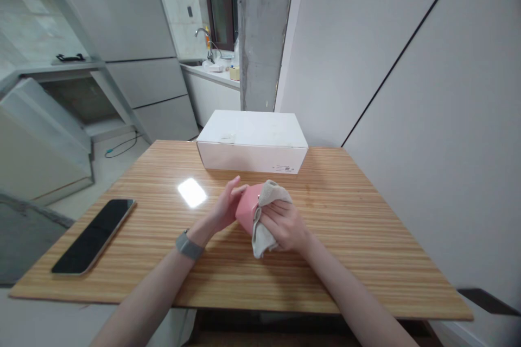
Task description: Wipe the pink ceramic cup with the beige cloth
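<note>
My left hand [226,207] is wrapped round a pink cup-like object [247,209] held just above the wooden table [366,238], near its middle. A grey watch band sits on that wrist. My right hand [285,225] presses a beige cloth [266,211] against the pink object's right side, fingers closed on the cloth. Part of the cloth hangs down below the hand. The pink object is mostly covered by the two hands and the cloth.
A closed white cardboard box [252,141] stands at the table's far edge, just beyond my hands. A dark phone [94,236] lies face up at the table's left. A white wall runs along the right. A counter with a sink tap [203,38] is behind.
</note>
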Motion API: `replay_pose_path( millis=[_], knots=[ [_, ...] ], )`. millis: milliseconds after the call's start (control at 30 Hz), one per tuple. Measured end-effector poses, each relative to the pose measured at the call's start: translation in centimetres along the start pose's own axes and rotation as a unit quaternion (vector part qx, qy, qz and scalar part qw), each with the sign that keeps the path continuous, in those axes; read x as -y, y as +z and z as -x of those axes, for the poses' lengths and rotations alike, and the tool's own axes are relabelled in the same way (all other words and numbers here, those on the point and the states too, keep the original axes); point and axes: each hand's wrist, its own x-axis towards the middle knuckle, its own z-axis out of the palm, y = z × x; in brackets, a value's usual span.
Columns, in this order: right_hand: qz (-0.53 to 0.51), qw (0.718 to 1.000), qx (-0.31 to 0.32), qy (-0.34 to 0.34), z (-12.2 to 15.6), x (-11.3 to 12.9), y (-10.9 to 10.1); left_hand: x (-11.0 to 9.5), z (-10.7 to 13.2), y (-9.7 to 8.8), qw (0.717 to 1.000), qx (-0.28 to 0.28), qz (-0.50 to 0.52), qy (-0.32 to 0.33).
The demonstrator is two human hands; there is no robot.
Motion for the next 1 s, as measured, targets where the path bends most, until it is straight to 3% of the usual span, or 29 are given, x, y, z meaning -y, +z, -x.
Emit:
replay_pose_path(
  millis=[133, 300, 533, 767, 1000],
  knots=[
    [-0.007, 0.999, 0.01, -0.049, -0.2, 0.9, 0.3, -0.1, 0.1, -0.5, 0.993, 0.011, -0.117, 0.03],
    [-0.022, 0.998, 0.011, -0.05, 0.4, 0.6, 0.5, 0.2, -0.2, -0.4, 0.971, 0.011, -0.229, 0.061],
    [-0.032, 0.999, 0.009, -0.039, 0.4, 0.1, 0.4, 0.6, -0.6, -0.4, 0.959, -0.053, -0.258, 0.109],
    [-0.055, 0.998, 0.0, 0.035, 0.6, -0.3, 0.3, 1.4, -1.1, -0.5, 0.942, -0.082, -0.268, 0.187],
    [-0.097, 0.98, -0.016, 0.171, 0.9, -0.9, -0.1, 1.7, -0.4, 0.5, 0.977, -0.007, -0.163, 0.135]
  ],
)
